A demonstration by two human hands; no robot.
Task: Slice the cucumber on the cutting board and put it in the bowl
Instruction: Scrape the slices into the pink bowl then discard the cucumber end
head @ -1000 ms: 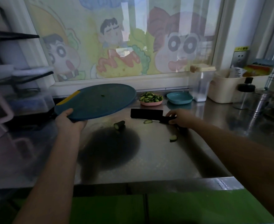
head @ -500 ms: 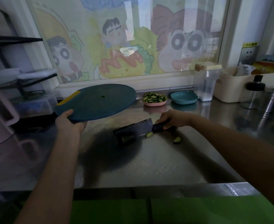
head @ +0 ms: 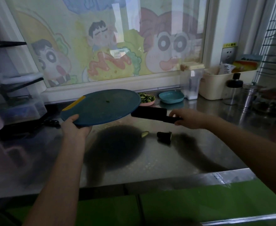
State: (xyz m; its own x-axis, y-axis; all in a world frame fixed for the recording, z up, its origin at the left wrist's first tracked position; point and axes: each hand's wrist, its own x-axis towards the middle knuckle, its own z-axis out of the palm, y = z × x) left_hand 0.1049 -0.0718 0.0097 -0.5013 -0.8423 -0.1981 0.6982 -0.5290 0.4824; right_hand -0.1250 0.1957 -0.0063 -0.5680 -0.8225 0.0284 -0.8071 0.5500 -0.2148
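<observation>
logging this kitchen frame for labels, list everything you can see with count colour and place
cutting board: 1, blue with yellow strip, held above the counter
knife: 1, black, in the air right of the board
cucumber stub: 1, dark green, on the counter below the knife
cucumber slice: 1, pale green, on the counter left of the stub
bowl: 1, pink, back of the counter, holds cucumber slices
dish: 1, blue, right of the bowl
clear container: 1, pale lid, right of the dish
tub: 1, cream, back right
counter: 1, steel, under it all
left hand: 1, grips the board's near edge
right hand: 1, grips the knife handle
</observation>
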